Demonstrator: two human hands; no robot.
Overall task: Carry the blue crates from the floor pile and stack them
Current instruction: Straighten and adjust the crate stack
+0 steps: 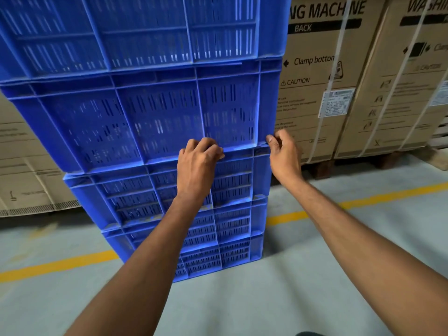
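1. The blue crate (145, 122) sat within a tall stack (232, 226) on the floor (315, 275), with an upper crate (121, 32) on top of it.
2. My left hand (198, 163) curled its fingers onto the blue crate's lower edge.
3. My right hand (283, 156) pinched its bottom right corner.
4. Washing-machine cartons (315, 93) stood behind.

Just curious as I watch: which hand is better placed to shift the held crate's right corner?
Probably the right hand: it pinches the right corner of the blue crate, while the left hand grips its front rim.

Even indoor light, soft shadows, wide-angle bending at edges, perhaps slight blur
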